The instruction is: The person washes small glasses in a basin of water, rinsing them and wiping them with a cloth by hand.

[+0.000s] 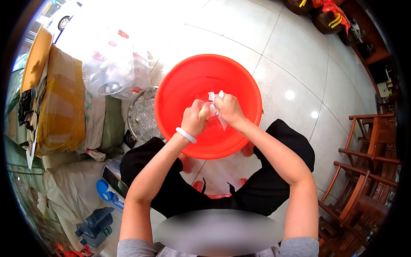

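A large red plastic basin [177, 83] stands on the floor between my knees. Over its middle, my left hand [195, 117], with a white bracelet on the wrist, is closed round a crumpled, whitish, see-through piece [219, 115]. My right hand [230, 110] is closed on the same piece, close beside the left. One end sticks up above the fists and another hangs down below the right one. Whether it is thin wet cloth or plastic film I cannot tell. Left of the basin, a round metal bowl holds several clear glasses [145, 113].
Clear plastic bags [113, 68], a taped carton [62, 100] and white sacks [70, 188] crowd the left side. Blue plastic bottles [95, 227] lie lower left. Wooden chairs [364, 171] stand at the right, and dark jars [327, 20] at the upper right.
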Motion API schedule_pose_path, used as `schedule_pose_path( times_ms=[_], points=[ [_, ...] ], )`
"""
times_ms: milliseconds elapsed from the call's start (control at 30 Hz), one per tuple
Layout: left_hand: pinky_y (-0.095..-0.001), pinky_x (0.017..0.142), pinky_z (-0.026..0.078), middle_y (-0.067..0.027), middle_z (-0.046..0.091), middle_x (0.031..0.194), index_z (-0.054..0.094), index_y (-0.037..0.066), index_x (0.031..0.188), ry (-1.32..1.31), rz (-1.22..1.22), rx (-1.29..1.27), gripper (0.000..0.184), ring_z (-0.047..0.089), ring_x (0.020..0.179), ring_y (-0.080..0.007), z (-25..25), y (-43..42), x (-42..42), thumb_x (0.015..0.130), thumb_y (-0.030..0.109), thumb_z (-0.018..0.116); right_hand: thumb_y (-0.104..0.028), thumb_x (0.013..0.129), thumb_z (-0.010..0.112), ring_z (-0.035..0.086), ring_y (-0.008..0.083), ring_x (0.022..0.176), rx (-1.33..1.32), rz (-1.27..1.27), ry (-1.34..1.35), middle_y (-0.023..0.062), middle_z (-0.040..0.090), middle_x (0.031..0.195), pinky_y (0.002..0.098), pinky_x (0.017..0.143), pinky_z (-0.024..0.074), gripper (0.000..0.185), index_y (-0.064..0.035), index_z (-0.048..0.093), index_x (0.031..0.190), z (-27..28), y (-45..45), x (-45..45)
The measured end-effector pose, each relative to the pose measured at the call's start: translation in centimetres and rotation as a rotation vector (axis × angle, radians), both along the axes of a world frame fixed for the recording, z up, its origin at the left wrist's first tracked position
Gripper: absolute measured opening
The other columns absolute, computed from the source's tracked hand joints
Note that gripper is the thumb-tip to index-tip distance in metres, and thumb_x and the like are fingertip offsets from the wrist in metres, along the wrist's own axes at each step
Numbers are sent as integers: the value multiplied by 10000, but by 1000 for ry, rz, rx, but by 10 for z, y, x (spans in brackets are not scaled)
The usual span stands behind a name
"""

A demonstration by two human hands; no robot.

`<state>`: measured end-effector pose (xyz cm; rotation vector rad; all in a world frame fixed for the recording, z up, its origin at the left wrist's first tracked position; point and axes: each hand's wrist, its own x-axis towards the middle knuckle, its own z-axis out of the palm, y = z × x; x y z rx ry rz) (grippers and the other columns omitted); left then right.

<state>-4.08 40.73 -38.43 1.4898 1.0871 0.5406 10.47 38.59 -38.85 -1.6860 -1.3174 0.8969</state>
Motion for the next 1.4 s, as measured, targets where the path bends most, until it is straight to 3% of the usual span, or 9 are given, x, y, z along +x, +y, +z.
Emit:
schedule_pose_path(
  times_ms=[33, 200, 367, 500, 667, 967, 1067, 1300, 1400],
  points=[
    [-379, 441, 427, -124, 574, 584, 480, 25, 820, 166, -34, 448, 277, 572, 516, -288, -3, -2, 0, 857, 299, 470, -187, 820, 446, 580, 325, 547, 0, 2, 0, 175, 549, 547, 412, 492, 445, 280, 22, 517, 648, -5, 1, 1],
    [-301, 402, 420, -92, 557, 567, 484, 20, 858, 195, -41, 476, 267, 543, 426, -177, -15, 1, -2, 888, 280, 431, -246, 787, 481, 602, 259, 573, -204, -88, 335, 151, 591, 600, 370, 533, 457, 308, 35, 590, 723, -19, 2, 4],
    [-305, 363, 438, -104, 567, 594, 517, 62, 852, -278, 134, -705, 472, 552, 444, -219, 17, 10, 5, 885, 480, 300, -188, 809, 526, 572, 285, 653, 284, -50, -207, 129, 596, 682, 388, 594, 445, 179, -32, 612, 790, 23, -6, 2],
    [-305, 360, 445, -116, 569, 603, 523, 54, 863, -422, 152, -811, 502, 564, 463, -233, 9, 15, 0, 885, 495, 283, -139, 742, 589, 518, 274, 775, 551, 22, -354, 94, 555, 786, 369, 637, 440, 114, -61, 623, 817, 15, -9, -1],
    [-315, 359, 460, -128, 570, 621, 517, 44, 899, -350, 79, -789, 463, 565, 456, -239, 2, 10, -9, 902, 446, 287, -148, 672, 663, 480, 271, 773, 734, 301, -444, 89, 514, 817, 378, 699, 405, 246, -45, 602, 887, 21, -11, -12],
    [-261, 315, 436, -123, 572, 592, 527, 26, 876, -372, -20, -619, 488, 560, 422, -209, 18, 6, 0, 895, 466, 317, -365, 707, 633, 506, 311, 892, 754, 169, -559, 139, 529, 886, 404, 770, 420, 416, -3, 531, 885, 27, 2, -4],
    [-260, 306, 411, -117, 556, 557, 520, 29, 836, -295, -23, -641, 519, 541, 399, -195, 27, 10, 1, 896, 471, 255, -439, 770, 569, 569, 269, 827, 410, 371, -433, 128, 571, 882, 380, 702, 458, 435, -20, 537, 880, 30, -1, 6],
    [-282, 311, 377, -111, 545, 543, 511, 24, 795, -199, 94, -601, 455, 518, 382, -190, 22, 0, 8, 901, 416, 307, -282, 841, 503, 581, 312, 565, 289, 236, -372, 130, 571, 592, 410, 544, 466, 271, -23, 549, 778, 13, -3, 4],
    [-287, 325, 377, -100, 547, 559, 497, 35, 807, -147, 93, -110, 307, 511, 386, -205, 5, -5, 6, 895, 315, 408, -235, 853, 427, 570, 332, 529, 122, 162, -131, 149, 572, 568, 424, 510, 457, 295, -13, 556, 708, 5, -4, 0]
  ],
)
